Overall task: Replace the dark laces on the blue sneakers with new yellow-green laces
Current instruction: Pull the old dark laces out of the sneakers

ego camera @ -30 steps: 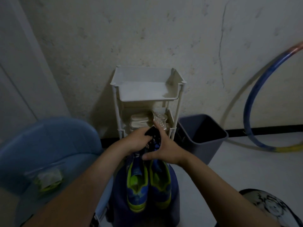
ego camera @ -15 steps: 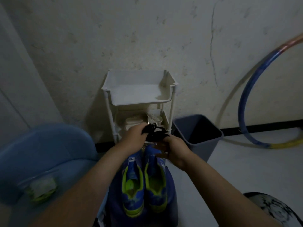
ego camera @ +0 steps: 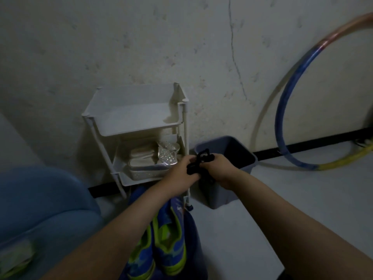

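A stained, cracked plaster wall (ego camera: 201,47) with a black skirting strip meets a pale floor (ego camera: 262,209). Against it stands a white plastic two-tier shelf rack (ego camera: 137,110). The rack's top tray is bare. Its lower tier carries a white perforated basket (ego camera: 145,172) of pale folded items, with a clear cut-glass piece (ego camera: 167,154) at the basket's right end.

Just right of the rack sits a grey-blue plastic waste bin (ego camera: 222,197). Further right of the rack, a blue, pink and yellow hoop (ego camera: 281,122) leans on the wall. Left of the rack and nearer the camera is a rounded light-blue plastic seat (ego camera: 44,199). On it lies a blurred pale packet with a yellow-green edge (ego camera: 14,261).

The pair of blue sneakers with yellow-green lining (ego camera: 167,245) stands side by side in front of the rack's right foot, toes toward it, on something dark blue (ego camera: 198,249). No laces can be made out on them. The left forearm crosses the left shoe and hides its front half.

The bundle of dark laces (ego camera: 198,162) is a tangled black bunch, with one loop sticking up. It is held between the rack's right post and the bin, over the bin's near corner. The left hand (ego camera: 181,175) grips it from the rack side with curled fingers. The right hand (ego camera: 222,170) clasps it from the opposite side.
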The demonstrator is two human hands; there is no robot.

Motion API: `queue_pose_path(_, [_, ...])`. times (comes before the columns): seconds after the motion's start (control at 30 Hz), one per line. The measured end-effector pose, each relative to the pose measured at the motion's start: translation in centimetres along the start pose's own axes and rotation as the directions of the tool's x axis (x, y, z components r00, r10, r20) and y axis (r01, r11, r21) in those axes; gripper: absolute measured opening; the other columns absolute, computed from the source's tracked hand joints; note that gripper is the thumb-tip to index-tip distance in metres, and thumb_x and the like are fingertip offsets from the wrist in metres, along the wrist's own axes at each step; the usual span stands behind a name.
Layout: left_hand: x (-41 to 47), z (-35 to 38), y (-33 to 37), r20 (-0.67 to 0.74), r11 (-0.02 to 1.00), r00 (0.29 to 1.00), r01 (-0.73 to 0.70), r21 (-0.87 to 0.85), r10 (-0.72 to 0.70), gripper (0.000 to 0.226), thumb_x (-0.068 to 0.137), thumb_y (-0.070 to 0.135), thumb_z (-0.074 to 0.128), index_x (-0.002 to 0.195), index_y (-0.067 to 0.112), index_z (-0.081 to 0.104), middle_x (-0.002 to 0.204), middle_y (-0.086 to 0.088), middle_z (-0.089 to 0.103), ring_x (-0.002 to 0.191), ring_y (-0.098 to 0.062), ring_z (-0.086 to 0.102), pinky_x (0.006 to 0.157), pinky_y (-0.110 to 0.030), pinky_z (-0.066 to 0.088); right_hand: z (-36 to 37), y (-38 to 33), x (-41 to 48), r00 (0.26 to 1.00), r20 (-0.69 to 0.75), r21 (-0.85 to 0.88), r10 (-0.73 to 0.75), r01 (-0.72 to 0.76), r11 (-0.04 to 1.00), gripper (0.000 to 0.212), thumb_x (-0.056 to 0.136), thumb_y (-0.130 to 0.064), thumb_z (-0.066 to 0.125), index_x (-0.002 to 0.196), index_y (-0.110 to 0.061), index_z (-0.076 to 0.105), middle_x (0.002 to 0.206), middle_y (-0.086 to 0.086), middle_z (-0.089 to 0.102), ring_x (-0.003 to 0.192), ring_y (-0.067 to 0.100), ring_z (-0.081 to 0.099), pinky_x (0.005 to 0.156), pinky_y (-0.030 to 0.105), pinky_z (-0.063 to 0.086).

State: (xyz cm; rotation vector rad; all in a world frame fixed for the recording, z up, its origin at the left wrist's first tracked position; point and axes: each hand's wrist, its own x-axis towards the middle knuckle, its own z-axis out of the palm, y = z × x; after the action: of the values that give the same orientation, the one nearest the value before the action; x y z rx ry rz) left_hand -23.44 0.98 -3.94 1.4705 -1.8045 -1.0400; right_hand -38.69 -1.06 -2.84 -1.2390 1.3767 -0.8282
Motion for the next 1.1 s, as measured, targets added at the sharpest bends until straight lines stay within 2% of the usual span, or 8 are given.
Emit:
queue_pose_path(0.27, [10.8, 6.2, -0.6, -0.126, 0.96, 0.99, -0.028, 0.278, 0.066, 0.03, 0.087, 0.01, 0.062, 0.117, 0.015, 0.059, 0.112, -0.004, 0.066, 0.104, -0.021, 0.061, 0.081, -0.025, 0.045, -5.7, 2.6, 7.5, 0.978, -0.129, -0.338, -0.166, 0.114, 0.934, 0.012, 0.095, -0.008, 0.053, 0.092, -0.003, 0.064, 0.085, 0.014, 0.065, 0.074, 0.025, 0.059, 0.068, 0.037, 0.049])
queue_pose_path(0.4, [15.8, 8.0, -1.0, -0.082, 0.936, 0.996, 0.008, 0.352, 0.023, 0.031, 0.094, 0.015, 0.057, 0.125, 0.013, 0.056, 0.12, -0.006, 0.064, 0.108, -0.025, 0.059, 0.078, -0.025, 0.041, -7.6, 3.9, 11.9, 0.95, -0.211, -0.444, -0.231, 0.117, 0.888, 0.009, 0.096, -0.012, 0.051, 0.094, -0.01, 0.06, 0.092, 0.01, 0.065, 0.076, 0.021, 0.057, 0.057, 0.027, 0.037])
queue_pose_path(0.47, [18.3, 8.8, -2.2, 0.011, 0.949, 0.999, 0.027, 0.314, -0.032, 0.035, 0.094, 0.018, 0.058, 0.128, 0.013, 0.052, 0.12, -0.006, 0.062, 0.103, -0.024, 0.058, 0.078, -0.029, 0.045, -8.0, 5.3, 14.0, 0.951, -0.21, -0.493, -0.228, 0.098, 0.864, 0.014, 0.098, -0.016, 0.051, 0.11, -0.012, 0.058, 0.106, 0.012, 0.065, 0.083, 0.022, 0.058, 0.065, 0.028, 0.039])
queue_pose_path(0.57, [21.8, 9.8, -5.8, 0.199, 0.931, 0.976, 0.007, 0.365, -0.085, 0.074, 0.076, 0.038, 0.074, 0.139, 0.018, 0.041, 0.134, -0.005, 0.055, 0.113, -0.024, 0.056, 0.093, -0.04, 0.051, -8.5, 7.9, 16.1, 0.984, -0.123, -0.591, -0.129, 0.032, 0.806, 0.051, 0.097, -0.02, 0.055, 0.144, -0.011, 0.039, 0.133, 0.015, 0.056, 0.116, 0.032, 0.056, 0.091, 0.036, 0.045])
queue_pose_path(0.63, [23.2, 10.4, -8.4, 0.242, 0.906, 0.963, 0.004, 0.424, -0.118, 0.084, 0.068, 0.04, 0.077, 0.141, 0.02, 0.039, 0.135, -0.004, 0.052, 0.117, -0.026, 0.054, 0.096, -0.045, 0.05, -8.9, 9.2, 17.0, 0.992, -0.093, -0.655, -0.087, 0.005, 0.755, 0.058, 0.096, -0.024, 0.056, 0.148, -0.013, 0.034, 0.138, 0.014, 0.053, 0.119, 0.033, 0.055, 0.099, 0.041, 0.047])
queue_pose_path(0.83, [19.4, 9.0, -6.1, 0.164, 0.88, 0.984, -0.022, 0.475, -0.064, 0.064, 0.097, 0.025, 0.055, 0.153, 0.014, 0.025, 0.156, -0.007, 0.029, 0.14, -0.027, 0.034, 0.112, -0.036, 0.034, -8.3, 8.9, 16.4, 0.995, -0.04, -0.761, -0.088, 0.027, 0.649, 0.039, 0.098, -0.024, 0.051, 0.136, -0.016, 0.054, 0.132, 0.009, 0.059, 0.113, 0.028, 0.059, 0.093, 0.038, 0.05])
queue_pose_path(0.93, [16.7, 7.6, -5.0, 0.128, 0.888, 0.992, -0.073, 0.453, 0.016, 0.051, 0.096, 0.022, 0.056, 0.144, 0.014, 0.041, 0.141, -0.007, 0.045, 0.127, -0.025, 0.047, 0.103, -0.033, 0.039, -7.3, 7.2, 14.6, 0.994, 0.016, -0.785, -0.108, 0.079, 0.614, 0.03, 0.098, -0.023, 0.049, 0.125, -0.017, 0.062, 0.122, 0.007, 0.065, 0.107, 0.026, 0.061, 0.09, 0.037, 0.051])
queue_pose_path(1.1, [10.0, 3.5, -4.0, 0.02, 0.91, 0.994, -0.107, 0.4, 0.108, 0.013, 0.086, 0.014, 0.058, 0.094, 0.024, 0.061, 0.085, 0.004, 0.057, 0.077, -0.016, 0.06, 0.065, -0.022, 0.036, -3.6, 3.7, 9.7, 0.979, 0.139, -0.804, -0.15, 0.2, 0.56, 0.025, 0.096, -0.028, 0.052, 0.096, -0.014, 0.072, 0.097, 0.008, 0.07, 0.087, 0.025, 0.064, 0.077, 0.036, 0.053])
